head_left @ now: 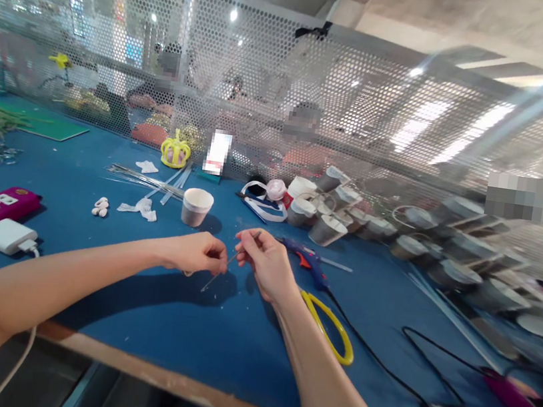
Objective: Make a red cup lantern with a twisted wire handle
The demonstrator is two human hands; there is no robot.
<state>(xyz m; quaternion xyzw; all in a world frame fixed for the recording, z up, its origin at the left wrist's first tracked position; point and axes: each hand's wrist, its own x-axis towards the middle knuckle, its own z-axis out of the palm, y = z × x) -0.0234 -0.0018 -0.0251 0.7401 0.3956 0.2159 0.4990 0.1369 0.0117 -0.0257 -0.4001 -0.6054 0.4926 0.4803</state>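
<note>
1. The left hand (204, 253) has thumb and fingers pinched together on a thin wire (212, 281), low over the table (153, 328) before the person; the right hand's (263, 260) fingertips look closed on its upper end. Two pinches probably steady so slight a piece.
2. The cup (196, 208) stands upright just beyond, presumably for easy reach.
3. The glue gun (311, 263) lies beyond the right hand, likely handy there, its cord trailing right.
4. I can read no brand or writing: the power strip's (24, 197) small label is illegible, and the upright screen (217, 152) is blurred.
</note>
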